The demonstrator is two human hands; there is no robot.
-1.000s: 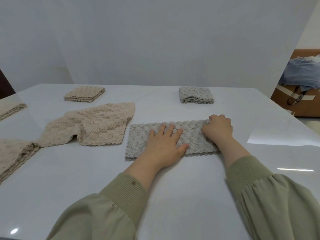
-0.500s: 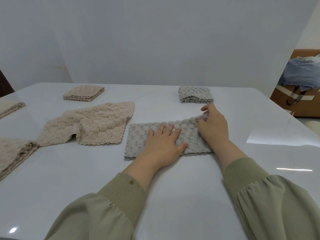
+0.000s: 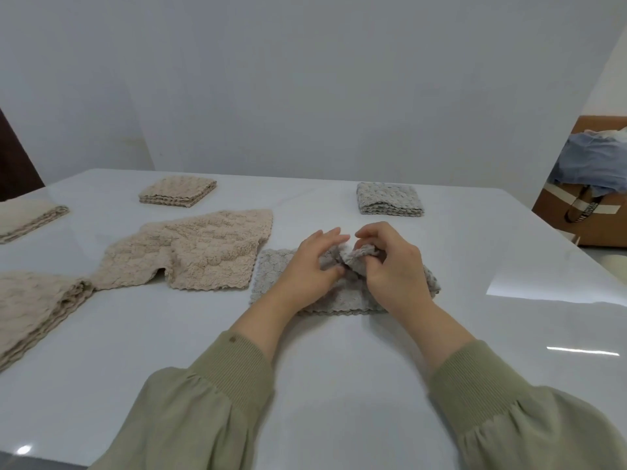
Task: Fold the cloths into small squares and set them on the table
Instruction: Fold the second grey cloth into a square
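Two hands meet over the grey cloth (image 3: 271,276), which lies on the table (image 3: 339,368) just on the near side of the folded grey square (image 3: 389,199). The right hand (image 3: 397,269) pinches its lifted right end in curled fingers, and the left hand (image 3: 305,269) rests nearly straight fingers on its middle. Its long axis runs left to right; a spread beige cloth (image 3: 196,252), nearer than and left of the square, sits just beside its left edge, with bare tabletop nearer still and to the right.

Middle of the grey cloth (image 3: 271,276) beneath left hand (image 3: 307,269) and right hand (image 3: 395,271); beige stack (image 3: 30,310) and cardboard box (image 3: 604,225) partly off-frame.
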